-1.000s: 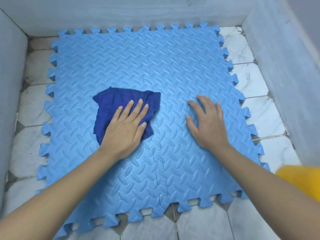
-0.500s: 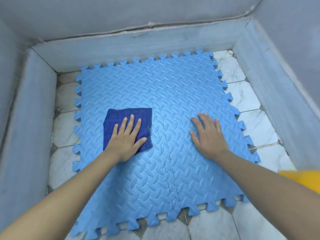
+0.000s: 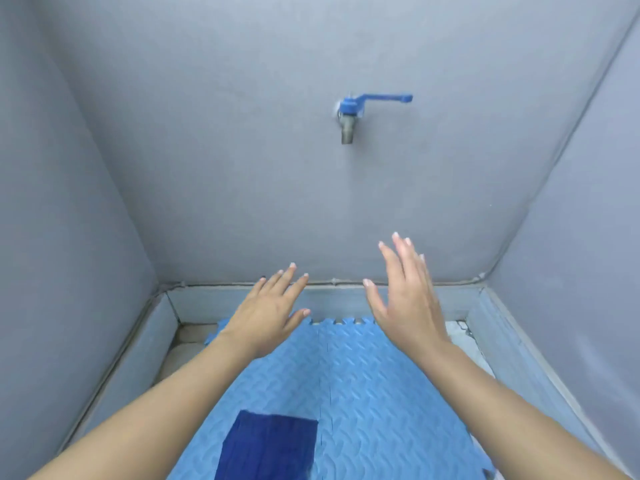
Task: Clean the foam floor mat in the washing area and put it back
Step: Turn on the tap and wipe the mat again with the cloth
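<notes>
grey walls close in the washing corner, tap (image 3: pixel 347 123) well above both hands. left hand (image 3: pixel 268 315) and right hand (image 3: pixel 407 299) hover empty, fingers spread. foam mat (image 3: pixel 374 393) lies below them, dark cloth (image 3: pixel 268 446) dropped on it; wiping looks unfinished, putting back remains.

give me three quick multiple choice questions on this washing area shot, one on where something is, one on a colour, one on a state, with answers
1. Where does the cloth lie?
A. on the foam mat
B. over the tap
C. in the left hand

2. What colour is the lever of the tap?
A. red
B. blue
C. yellow

3. What state are the hands in?
A. both closed on the cloth
B. one pressed flat on the mat
C. both open, raised, holding nothing

Answers:
1. A, the dark blue cloth rests flat on the mat, below the arms.
2. B, the lever sticking out to the right is blue.
3. C, the left hand and right hand have spread fingers and are lifted off the mat.
</notes>
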{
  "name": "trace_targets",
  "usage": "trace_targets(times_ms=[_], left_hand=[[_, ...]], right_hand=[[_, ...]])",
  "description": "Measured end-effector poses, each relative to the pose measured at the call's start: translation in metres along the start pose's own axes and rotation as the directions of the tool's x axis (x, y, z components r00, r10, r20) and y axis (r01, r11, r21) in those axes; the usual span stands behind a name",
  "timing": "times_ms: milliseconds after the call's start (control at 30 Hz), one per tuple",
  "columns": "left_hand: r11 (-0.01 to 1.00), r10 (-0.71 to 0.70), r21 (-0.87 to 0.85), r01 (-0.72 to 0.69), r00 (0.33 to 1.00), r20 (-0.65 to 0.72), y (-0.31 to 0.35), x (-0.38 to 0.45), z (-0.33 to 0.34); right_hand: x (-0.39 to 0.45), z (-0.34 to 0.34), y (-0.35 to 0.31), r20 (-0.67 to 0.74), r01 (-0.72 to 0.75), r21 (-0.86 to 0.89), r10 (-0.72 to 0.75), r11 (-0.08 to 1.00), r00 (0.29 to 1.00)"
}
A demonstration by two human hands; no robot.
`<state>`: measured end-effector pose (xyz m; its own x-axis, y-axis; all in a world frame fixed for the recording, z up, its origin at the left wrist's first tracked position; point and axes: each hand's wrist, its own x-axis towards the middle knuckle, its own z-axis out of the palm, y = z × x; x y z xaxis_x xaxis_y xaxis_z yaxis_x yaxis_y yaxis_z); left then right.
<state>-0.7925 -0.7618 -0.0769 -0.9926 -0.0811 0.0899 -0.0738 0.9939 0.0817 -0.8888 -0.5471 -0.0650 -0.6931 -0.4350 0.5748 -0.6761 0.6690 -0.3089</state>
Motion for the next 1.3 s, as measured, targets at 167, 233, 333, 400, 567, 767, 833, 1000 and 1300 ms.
trace_targets(times_ms=[167, 233, 333, 400, 567, 767, 833, 1000, 1300], left_hand=[[0.997, 0.027, 0.076, -0.001, 0.942, -0.335, -0.009, 0.048, -0.083], [0.985, 0.064, 0.17, 0.001, 0.923, -0.379, -0.013, 0.055, -0.097], [0.973, 0.057, 0.23, 0.022, 0.942, -0.331, -0.016, 0.052, -0.103], [0.974, -0.008, 0.218, 0.065, 0.968, -0.251, -0.019, 0.046, -0.095], [0.964, -0.126, 0.218, 0.15, 0.985, -0.118, -0.021, 0.036, -0.079], [0.963, -0.154, 0.2, 0.178, 0.98, -0.129, -0.02, 0.042, -0.09], [0.966, -0.157, 0.187, 0.181, 0.978, -0.135, -0.02, 0.044, -0.093], [0.969, -0.138, 0.183, 0.164, 0.979, -0.148, -0.02, 0.047, -0.095], [0.974, -0.146, 0.154, 0.167, 0.979, -0.141, -0.025, 0.043, -0.079]], right_hand=[[0.171, -0.081, -0.062, -0.312, 0.129, -0.077, -0.147, 0.989, 0.938], [0.209, -0.089, -0.063, -0.178, 0.048, -0.201, -0.085, 0.978, 0.98], [0.231, -0.089, -0.054, 0.046, -0.066, -0.307, 0.084, 0.949, 0.995], [0.233, -0.086, -0.051, 0.036, -0.063, -0.315, 0.078, 0.947, 0.996], [0.235, -0.091, -0.064, 0.039, -0.115, -0.461, 0.15, 0.88, 0.988], [0.232, -0.089, -0.076, 0.047, -0.169, -0.527, 0.227, 0.833, 0.973], [0.232, -0.087, -0.076, 0.044, -0.172, -0.528, 0.229, 0.831, 0.973], [0.233, -0.085, -0.074, 0.023, -0.183, -0.506, 0.226, 0.843, 0.974], [0.231, -0.082, -0.072, 0.007, -0.184, -0.448, 0.209, 0.875, 0.978]])
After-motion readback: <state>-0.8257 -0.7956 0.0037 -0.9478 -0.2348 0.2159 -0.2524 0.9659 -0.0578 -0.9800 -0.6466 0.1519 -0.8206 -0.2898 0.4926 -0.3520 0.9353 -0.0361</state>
